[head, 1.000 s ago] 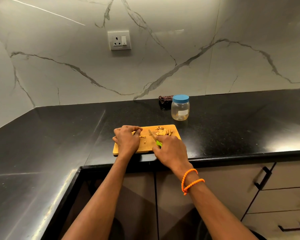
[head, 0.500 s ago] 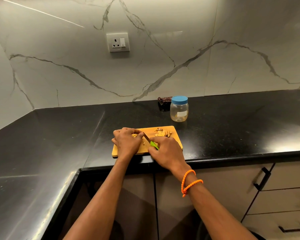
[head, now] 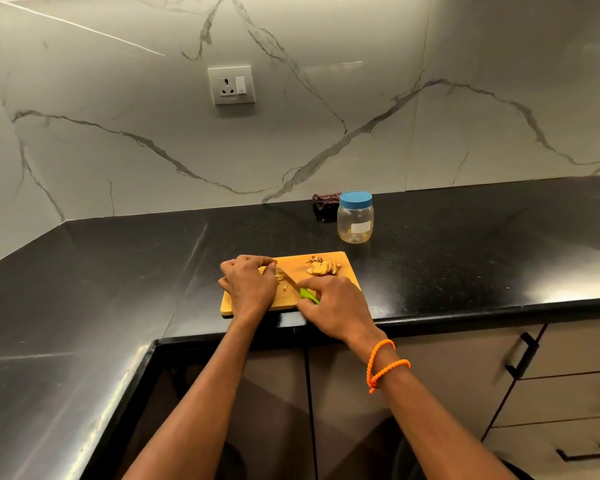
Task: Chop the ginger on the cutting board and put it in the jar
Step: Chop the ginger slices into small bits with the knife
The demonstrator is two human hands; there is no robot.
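Your left hand [head: 248,289] curls over the ginger [head: 270,270] on the cutting board [head: 326,280], your right hand [head: 333,306] grips the green-handled knife [head: 300,288], blade at the ginger, lidded jar [head: 355,217] just behind on the table [head: 465,244].

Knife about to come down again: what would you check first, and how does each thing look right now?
1. Right hand grips the knife by its green handle: ok.
2. Left hand holds the ginger steady: ok.
3. Left fingertips clear of the blade: cannot tell, they are close.
4. Board lies flat on the counter: ok.
5. Cut slices piled away from the blade: ok.
6. Jar ready to fill: not ok, its lid is on.
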